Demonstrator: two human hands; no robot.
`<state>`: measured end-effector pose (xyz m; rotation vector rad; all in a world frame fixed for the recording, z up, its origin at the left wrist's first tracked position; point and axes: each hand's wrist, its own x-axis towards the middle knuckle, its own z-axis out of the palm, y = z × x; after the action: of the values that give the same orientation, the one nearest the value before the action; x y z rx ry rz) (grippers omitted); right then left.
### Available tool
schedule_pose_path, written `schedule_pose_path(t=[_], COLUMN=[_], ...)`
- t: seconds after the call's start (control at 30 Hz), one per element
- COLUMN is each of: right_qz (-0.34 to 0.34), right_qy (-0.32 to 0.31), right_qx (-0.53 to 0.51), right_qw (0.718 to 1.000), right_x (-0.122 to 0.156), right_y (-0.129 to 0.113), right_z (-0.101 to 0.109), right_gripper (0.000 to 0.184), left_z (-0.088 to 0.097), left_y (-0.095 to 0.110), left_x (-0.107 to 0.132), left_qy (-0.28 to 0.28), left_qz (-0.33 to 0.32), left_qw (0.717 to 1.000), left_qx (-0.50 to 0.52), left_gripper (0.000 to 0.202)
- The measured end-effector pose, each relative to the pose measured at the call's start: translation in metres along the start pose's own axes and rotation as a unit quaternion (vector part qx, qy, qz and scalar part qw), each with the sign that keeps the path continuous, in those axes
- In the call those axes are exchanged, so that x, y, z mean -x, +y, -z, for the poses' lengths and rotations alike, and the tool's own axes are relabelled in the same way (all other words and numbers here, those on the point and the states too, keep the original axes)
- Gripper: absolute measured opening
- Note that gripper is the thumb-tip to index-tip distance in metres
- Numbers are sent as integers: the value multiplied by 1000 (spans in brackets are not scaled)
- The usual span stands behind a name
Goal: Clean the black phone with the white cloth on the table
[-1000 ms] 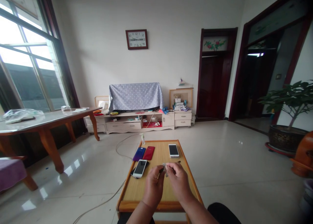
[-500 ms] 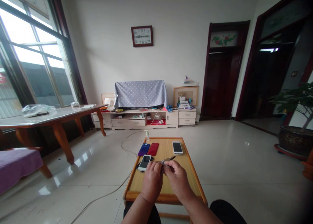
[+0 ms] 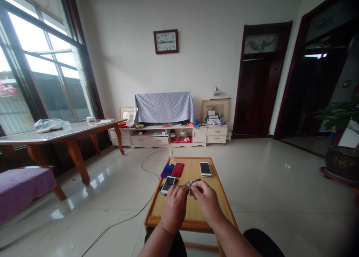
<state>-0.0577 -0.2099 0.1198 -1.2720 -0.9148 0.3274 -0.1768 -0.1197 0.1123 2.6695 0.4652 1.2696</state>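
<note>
Over the small wooden table (image 3: 193, 208), my left hand (image 3: 174, 205) is closed around the near end of a thin dark flat object (image 3: 198, 180), seen almost edge-on; its kind is hard to make out. A small grey cloth (image 3: 190, 185) lies bunched against that object. The fingers of my right hand (image 3: 206, 200) pinch the cloth. Just beyond my left hand, a white phone (image 3: 169, 184) rests on top of a dark one. A blue phone (image 3: 167, 170) and a red phone (image 3: 177, 170) lie side by side behind it.
Another white phone (image 3: 205, 169) lies at the table's far right. A small pump bottle (image 3: 171, 154) stands at the far left corner. Along the floor to the left runs a cable (image 3: 123, 220). A larger table (image 3: 84, 130) stands by the window.
More of the grey cloth shows between my hands, and my right fingers have shifted slightly on it. The whole view has turned a little to the left.
</note>
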Motion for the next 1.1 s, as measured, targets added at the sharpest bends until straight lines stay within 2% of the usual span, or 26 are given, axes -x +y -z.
schedule_pose_path(t=[0.2,0.33,0.43,0.63,0.83,1.0,1.1], right_qz=[2,-16,-26,10,6,19,9], right_qy=[-10,26,44,-2,17,-9,-5], right_qx=[6,12,15,10,12,4,2], right_qw=[1000,999,999,1000,1000,1000,1000], right_x=[-1,-15,-20,1,-7,1,-3], right_y=[-1,7,12,2,1,-8,-7], right_z=[7,26,35,19,31,20,27], right_gripper=[34,37,39,33,33,26,27], left_z=[-1,2,2,-4,-3,0,4], left_y=[5,8,11,11,9,13,14], left_x=[-3,-5,-6,-6,-7,-11,-12], left_qy=[18,38,29,12,12,7,23], left_qz=[-20,-47,-54,-36,-44,-37,-52], left_qw=[1000,998,998,999,999,999,998], left_qx=[7,17,13,13,16,21,29], left_gripper=[17,21,21,15,23,14,16])
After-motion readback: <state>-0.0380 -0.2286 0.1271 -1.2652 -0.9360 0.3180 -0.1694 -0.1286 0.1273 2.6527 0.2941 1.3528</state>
